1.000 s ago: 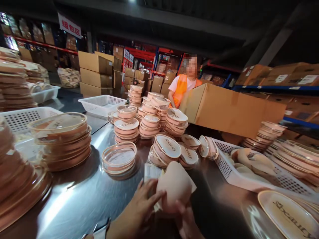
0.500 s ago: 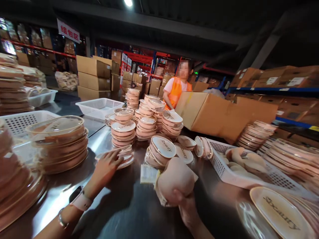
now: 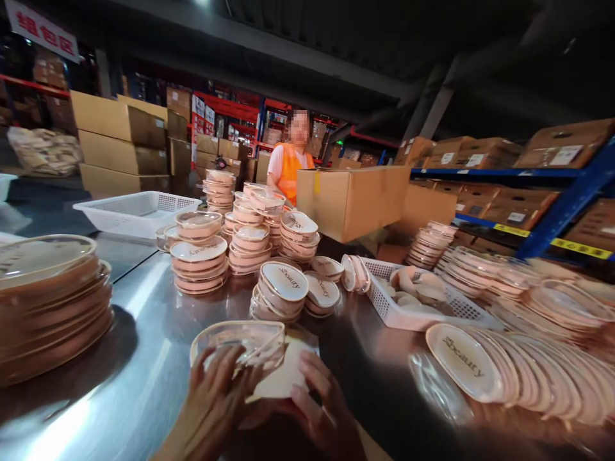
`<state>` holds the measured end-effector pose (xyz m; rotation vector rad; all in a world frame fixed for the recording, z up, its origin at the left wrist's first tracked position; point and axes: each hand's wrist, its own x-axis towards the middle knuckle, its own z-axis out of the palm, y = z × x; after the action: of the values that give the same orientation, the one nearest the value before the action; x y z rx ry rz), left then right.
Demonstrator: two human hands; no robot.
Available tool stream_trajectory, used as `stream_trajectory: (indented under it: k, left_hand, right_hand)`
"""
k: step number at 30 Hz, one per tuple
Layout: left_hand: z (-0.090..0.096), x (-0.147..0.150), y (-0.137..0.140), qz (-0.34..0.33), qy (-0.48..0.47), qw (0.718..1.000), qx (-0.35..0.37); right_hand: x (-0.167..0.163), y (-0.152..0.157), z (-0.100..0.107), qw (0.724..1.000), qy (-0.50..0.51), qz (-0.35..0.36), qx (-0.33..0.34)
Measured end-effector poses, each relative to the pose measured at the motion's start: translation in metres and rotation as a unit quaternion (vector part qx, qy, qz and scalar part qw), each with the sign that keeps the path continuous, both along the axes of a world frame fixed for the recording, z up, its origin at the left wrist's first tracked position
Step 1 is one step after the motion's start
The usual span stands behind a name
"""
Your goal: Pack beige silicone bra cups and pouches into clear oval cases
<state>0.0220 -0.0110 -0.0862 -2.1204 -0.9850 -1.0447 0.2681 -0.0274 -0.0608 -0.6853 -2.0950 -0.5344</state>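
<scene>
My left hand (image 3: 211, 400) grips a clear oval plastic case (image 3: 240, 342) at the near edge of the shiny metal table (image 3: 139, 365). My right hand (image 3: 319, 410) holds a beige foam pad with a paper card (image 3: 283, 378), pressed against the case's open side. Both hands sit close together, low in the middle of the view. Just beyond them lie stacked oval cases with printed lids (image 3: 281, 291).
Tall stacks of cases (image 3: 48, 301) stand at left, and fanned lids (image 3: 504, 371) lie at right. A white basket of pads (image 3: 418, 301) sits mid-right, another white basket (image 3: 134, 211) at far left. A person in an orange vest (image 3: 291, 166) stands behind a cardboard box (image 3: 346, 198).
My left hand reached out to a stack, took a clear case and brought it back to the pad. My right hand kept the pad. The view swung to the right.
</scene>
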Motion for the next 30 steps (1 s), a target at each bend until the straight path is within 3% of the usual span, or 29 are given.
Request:
stream_trajectory:
  k: [6, 10, 12, 17, 21, 23, 25, 28, 30]
  left_hand:
    - [0.032, -0.018, -0.007, -0.055, -0.064, 0.994, -0.077]
    - [0.048, -0.011, -0.024, -0.151, -0.061, 0.960, -0.229]
    - [0.055, -0.008, -0.028, -0.189, -0.067, 0.932, -0.301]
    - [0.055, -0.015, -0.016, -0.200, -0.123, 0.893, -0.385]
    - [0.041, -0.027, 0.003, -0.199, -0.130, 0.860, -0.452]
    - [0.033, -0.031, 0.012, -0.198, -0.123, 0.847, -0.478]
    - [0.024, -0.031, 0.019, -0.214, -0.106, 0.839, -0.489]
    - [0.013, -0.029, 0.023, -0.256, -0.098, 0.832, -0.482]
    - [0.009, -0.027, 0.023, -0.264, -0.098, 0.830, -0.482]
  right_hand:
    - [-0.003, -0.008, 0.011, 0.996, 0.079, -0.002, -0.038]
    - [-0.011, -0.012, 0.022, 0.983, 0.002, 0.148, -0.112]
    - [-0.013, -0.012, 0.028, 0.968, -0.029, 0.185, -0.164]
    - [-0.011, 0.003, 0.027, 0.964, -0.028, 0.042, -0.261]
    - [-0.005, 0.026, 0.006, 0.925, 0.061, 0.060, -0.369]
    - [0.000, 0.033, -0.003, 0.931, 0.118, 0.044, -0.342]
    - [0.004, 0.036, -0.009, 0.953, 0.140, 0.034, -0.268]
    - [0.008, 0.032, -0.008, 0.975, 0.108, 0.063, -0.182]
    - [0.009, 0.030, -0.004, 0.979, 0.086, 0.070, -0.169]
